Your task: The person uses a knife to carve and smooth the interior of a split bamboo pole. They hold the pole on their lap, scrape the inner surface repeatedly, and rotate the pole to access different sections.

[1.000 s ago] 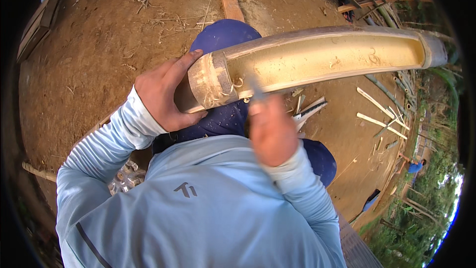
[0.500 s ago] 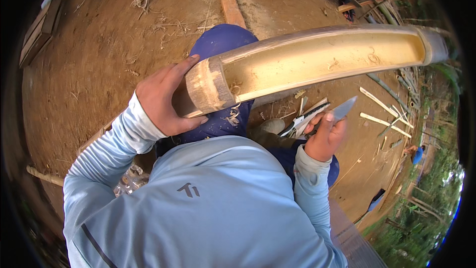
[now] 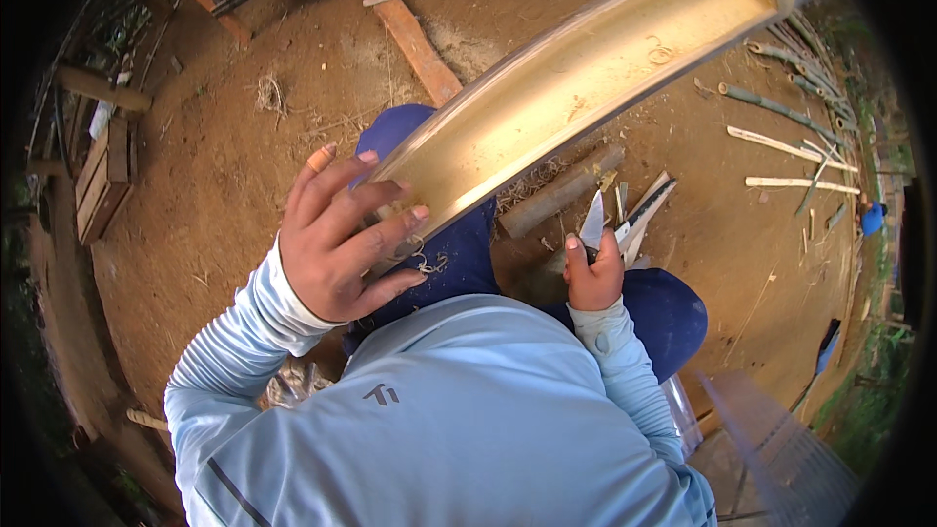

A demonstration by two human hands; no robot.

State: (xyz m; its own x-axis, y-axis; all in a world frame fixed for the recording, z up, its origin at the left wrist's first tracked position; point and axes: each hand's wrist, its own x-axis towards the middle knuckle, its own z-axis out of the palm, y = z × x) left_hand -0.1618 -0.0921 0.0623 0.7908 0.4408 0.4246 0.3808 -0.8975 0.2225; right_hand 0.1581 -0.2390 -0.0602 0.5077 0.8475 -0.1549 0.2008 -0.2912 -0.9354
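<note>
A hollowed bamboo pole (image 3: 586,88) slants from my lap up to the upper right. Its long opening shows a pale yellow inside with a few curled shavings. My left hand (image 3: 337,239) holds the near end, fingers draped over its rim and thumb below. In my right hand (image 3: 593,278) is a knife (image 3: 591,224), its short silver blade pointing up, just below the bamboo and apart from it. Most of the knife's handle is hidden by my fingers. Curly shavings lie on my dark blue trouser leg (image 3: 459,259) under the near end.
A bamboo log (image 3: 561,193) lies on the dirt beyond my knees, next to a long black-edged tool (image 3: 652,200) among pale strips. More split strips (image 3: 795,151) and bamboo poles (image 3: 781,107) lie to the right. A wooden plank (image 3: 415,39) is ahead, a wooden crate (image 3: 105,181) far left.
The bamboo's far end has swung upward and away. My left fingers have shifted over the near end's rim. The knife has moved left and now points up; the whole view has also shifted.
</note>
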